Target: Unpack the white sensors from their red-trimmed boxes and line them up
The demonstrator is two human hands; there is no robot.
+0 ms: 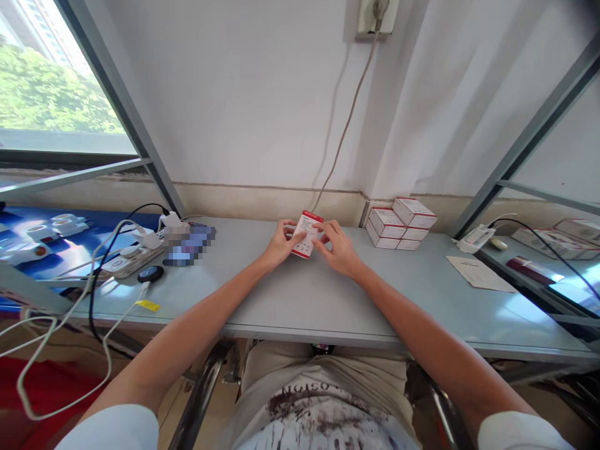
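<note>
A small white and red cardboard box (306, 235) is held up over the middle of the grey table, tilted slightly, with printed text and symbols facing me. My left hand (282, 242) grips it from the left side, thumb across its front and the other fingers behind. At the box's right edge is my right hand (338, 247), its fingers curved and apart from the thumb. Those fingertips meet or nearly meet the edge; I cannot tell whether they press on it.
Several similar boxes (398, 224) are stacked right of my hands against the wall. A paper sheet (479, 273) lies farther right. On the left are a blurred phone (190, 245), a power strip (134, 259), a round black disc (150, 274) and loose cables. The table's front edge (309, 334) is near my lap.
</note>
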